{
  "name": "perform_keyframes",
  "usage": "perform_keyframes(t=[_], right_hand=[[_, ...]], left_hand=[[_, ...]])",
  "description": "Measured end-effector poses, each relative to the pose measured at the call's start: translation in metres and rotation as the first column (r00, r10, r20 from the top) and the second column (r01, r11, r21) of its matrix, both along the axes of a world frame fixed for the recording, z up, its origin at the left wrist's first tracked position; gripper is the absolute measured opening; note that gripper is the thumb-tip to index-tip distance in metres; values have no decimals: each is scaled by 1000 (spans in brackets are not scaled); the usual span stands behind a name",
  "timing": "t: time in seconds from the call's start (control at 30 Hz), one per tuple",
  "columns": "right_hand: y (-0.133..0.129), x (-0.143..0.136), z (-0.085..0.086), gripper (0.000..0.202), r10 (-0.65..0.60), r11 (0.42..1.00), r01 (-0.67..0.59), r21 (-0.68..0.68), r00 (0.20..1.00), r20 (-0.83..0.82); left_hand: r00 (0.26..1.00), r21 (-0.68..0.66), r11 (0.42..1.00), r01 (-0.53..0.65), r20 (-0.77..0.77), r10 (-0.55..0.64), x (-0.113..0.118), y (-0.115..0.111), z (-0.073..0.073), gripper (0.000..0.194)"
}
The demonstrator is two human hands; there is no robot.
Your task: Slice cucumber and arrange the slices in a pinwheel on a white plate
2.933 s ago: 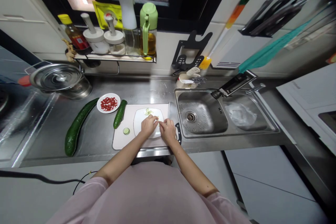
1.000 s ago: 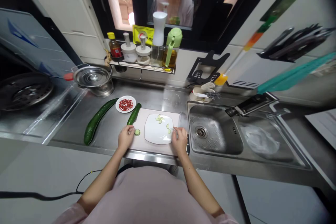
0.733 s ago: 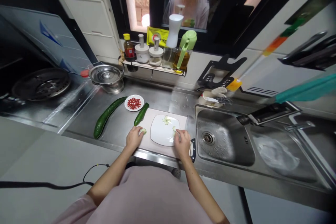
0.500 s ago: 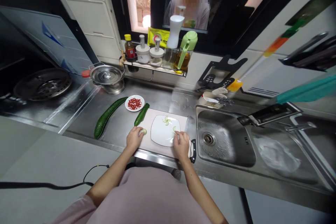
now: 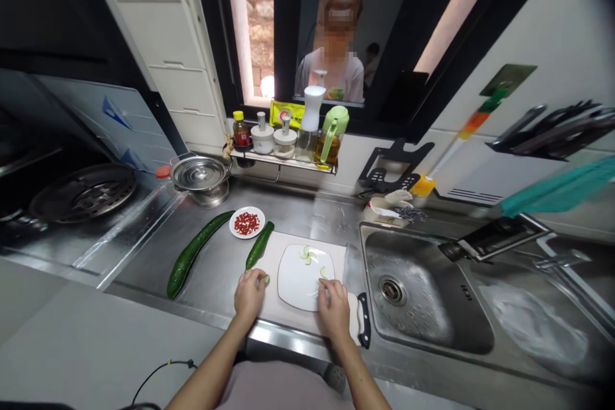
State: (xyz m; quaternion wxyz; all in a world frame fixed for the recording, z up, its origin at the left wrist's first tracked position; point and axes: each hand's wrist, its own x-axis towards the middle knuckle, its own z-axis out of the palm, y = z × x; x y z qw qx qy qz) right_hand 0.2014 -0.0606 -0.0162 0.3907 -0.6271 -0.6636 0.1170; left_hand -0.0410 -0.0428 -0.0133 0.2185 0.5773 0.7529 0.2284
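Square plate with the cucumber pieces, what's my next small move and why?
I'd probably bring the cucumber slice at your left hand over to the square plate. Your left fingertips are right at it, while your right hand is at the plate's right side, by a lone piece set apart from the cluster near the far edge.

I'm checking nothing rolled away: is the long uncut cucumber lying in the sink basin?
No, the long cucumber lies on the steel counter, left of the cutting board.
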Motion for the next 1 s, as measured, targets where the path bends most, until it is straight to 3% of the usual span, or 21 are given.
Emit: perform_keyframes(t=[0.17, 0.27, 0.37, 0.6, 0.77, 0.83, 0.9, 1.0], right_hand=[[2, -7, 9, 25, 21, 1000, -21, 1, 997, -72], [4, -18, 20, 24, 81, 996, -86, -31, 986, -142], [6, -31, 30, 27, 154, 977, -186, -104, 954, -258], [8, -38, 34, 25, 93, 936, -244, -256, 869, -487], [6, -34, 40, 24, 119, 939, -247, -239, 885, -450], [7, -32, 45, 23, 111, 957, -201, -208, 919, -378], [7, -29, 52, 23, 125, 969, -181, -168, 946, -299], [6, -26, 60, 22, 194, 968, -221, -119, 959, -205]], left_hand=[[971, 143, 990, -17, 237, -17, 12, 4, 5, 15], [888, 132, 991, 16, 454, -75, 29, 8, 15, 19], [784, 117, 986, 121, 597, -167, 47, 10, 26, 22], [687, 119, 977, 177, 696, -209, 65, 4, 30, 27], [712, 106, 983, 151, 678, -183, 65, 2, 29, 31], [719, 56, 990, 126, 683, -130, 65, 2, 33, 37], [682, -71, 980, 184, 727, -75, 64, 2, 39, 50], [545, -327, 882, 340, 833, 98, 63, 3, 48, 62]])
